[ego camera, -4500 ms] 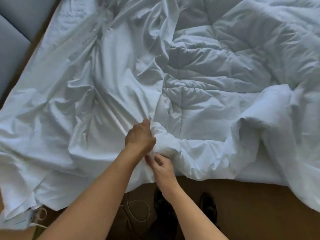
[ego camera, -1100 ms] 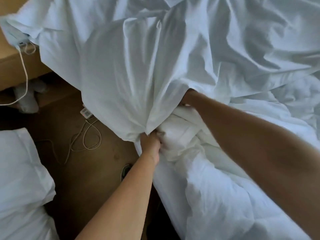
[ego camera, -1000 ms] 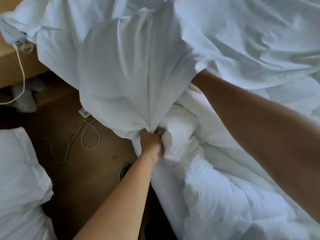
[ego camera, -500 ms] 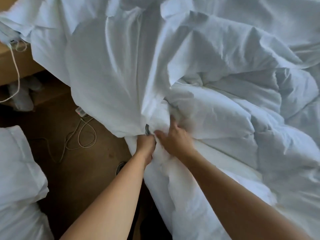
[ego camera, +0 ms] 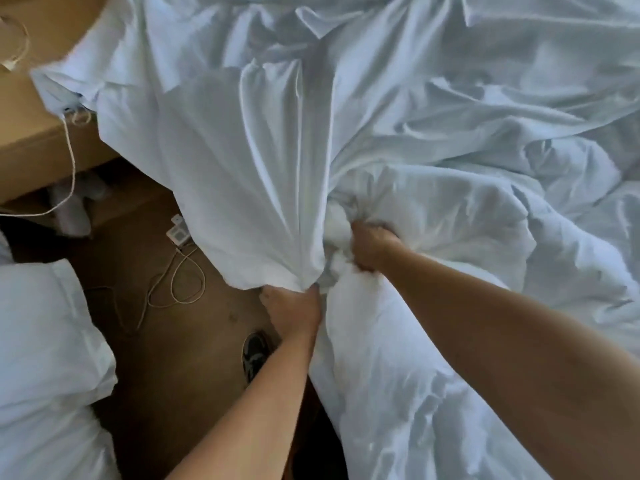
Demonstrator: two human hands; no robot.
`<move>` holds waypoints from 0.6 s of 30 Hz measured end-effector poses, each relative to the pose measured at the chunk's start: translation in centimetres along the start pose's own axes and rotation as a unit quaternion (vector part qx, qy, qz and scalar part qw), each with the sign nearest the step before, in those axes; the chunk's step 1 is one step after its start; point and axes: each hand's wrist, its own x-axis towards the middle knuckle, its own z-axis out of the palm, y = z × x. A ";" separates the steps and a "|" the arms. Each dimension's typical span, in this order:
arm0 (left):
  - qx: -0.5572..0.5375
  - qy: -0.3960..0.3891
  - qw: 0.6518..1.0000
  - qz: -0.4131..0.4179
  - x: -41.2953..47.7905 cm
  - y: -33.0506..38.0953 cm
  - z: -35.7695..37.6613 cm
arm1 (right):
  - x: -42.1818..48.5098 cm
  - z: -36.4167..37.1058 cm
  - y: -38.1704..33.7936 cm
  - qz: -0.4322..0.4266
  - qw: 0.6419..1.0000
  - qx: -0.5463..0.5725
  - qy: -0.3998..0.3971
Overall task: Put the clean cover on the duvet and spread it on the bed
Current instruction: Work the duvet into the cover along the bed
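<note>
A thin white duvet cover (ego camera: 242,161) lies crumpled over the bed, its near edge gathered into a bunch. My left hand (ego camera: 294,311) grips that bunched edge from below, at the bed's side. The puffy white duvet (ego camera: 433,244) lies to the right, partly under the cover. My right hand (ego camera: 372,245) is clenched around a wad of duvet just beside the cover's gathered edge. Both hands are close together, a hand's width apart. How far the duvet reaches inside the cover is hidden.
A brown floor (ego camera: 180,358) runs along the bed's left side, with a coiled white cable (ego camera: 176,282) and a small charger (ego camera: 178,232). White pillows (ego camera: 45,358) lie at lower left. A wooden ledge (ego camera: 31,133) stands upper left. A dark shoe (ego camera: 256,355) shows below my left arm.
My right hand came out from under the cover, touched the duvet near my left hand, then clenched a wad of it. The cover has dropped back over the duvet. My left hand kept its grip.
</note>
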 end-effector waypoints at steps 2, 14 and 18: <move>0.070 0.100 0.991 0.048 1.1 1.3 -0.2 | -1.2 1.7 1.1 0.019 0.999 -0.021 -0.038; 0.383 -0.125 0.849 0.341 10.2 4.1 -0.3 | 2.7 0.5 -5.2 -0.042 0.979 0.107 0.169; 0.219 -0.213 0.855 0.418 3.4 1.2 -2.6 | 3.4 0.6 -4.9 -0.028 0.960 0.212 0.182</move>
